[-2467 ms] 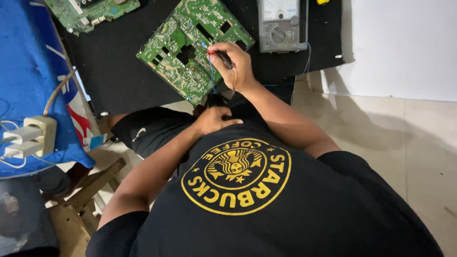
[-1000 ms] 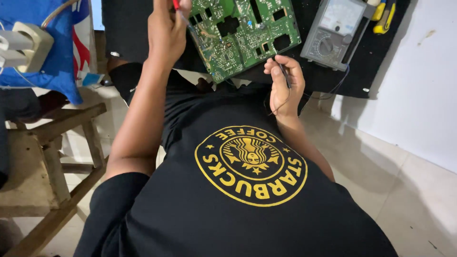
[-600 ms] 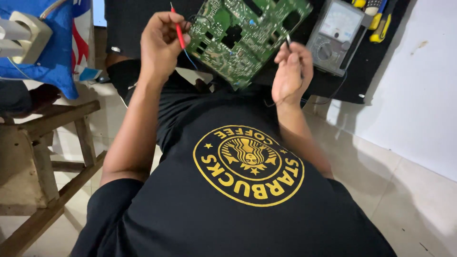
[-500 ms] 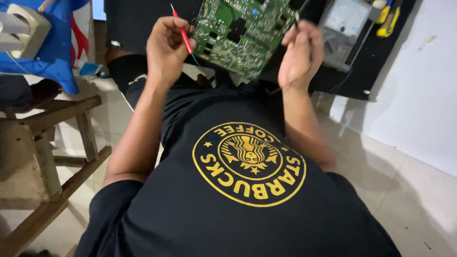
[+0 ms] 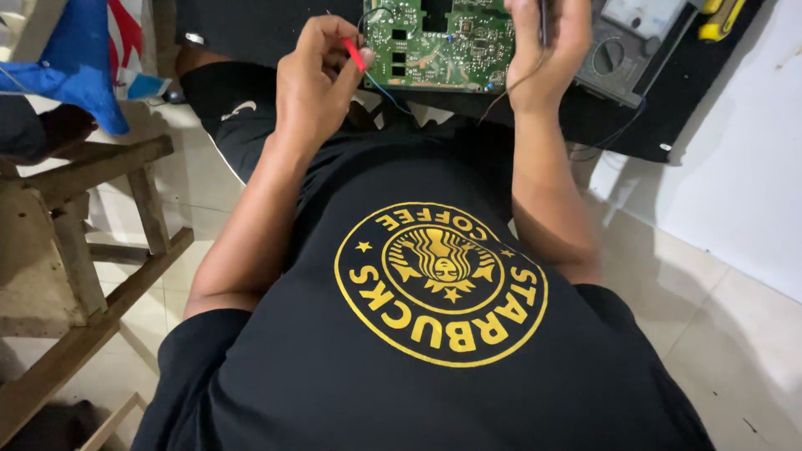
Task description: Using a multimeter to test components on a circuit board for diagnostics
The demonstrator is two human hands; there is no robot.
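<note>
While the person looked down over a black shirt with a round yellow picture (image 5: 441, 284), both hands were up by the flat green circuit board (image 5: 439, 42). That board lay on the dark counter (image 5: 251, 25), just past the person's tummy, with its near edge between the two hands.

The left hand (image 5: 313, 79) was closed on a thin red test probe (image 5: 354, 55), pinched between thumb and fingers like a pencil. A thin blue wire (image 5: 386, 90) ran from it, under the board's edge. The right hand (image 5: 547, 50) was curled shut on a thin dark probe (image 5: 543, 17), with a dark wire (image 5: 510, 88) hanging down from it. Both tips were near the board, but I could not tell if they touched it.

The board looked light, stiff and easy to break, with many tiny parts on top. It would be best held by its bare edges. The probes looked light and smooth, best held on their plastic stems.

A grey meter with a round dial (image 5: 622, 46) sat right of the board. A wooden stool (image 5: 83, 250) stood to the left, under a blue cloth (image 5: 79, 63).
</note>
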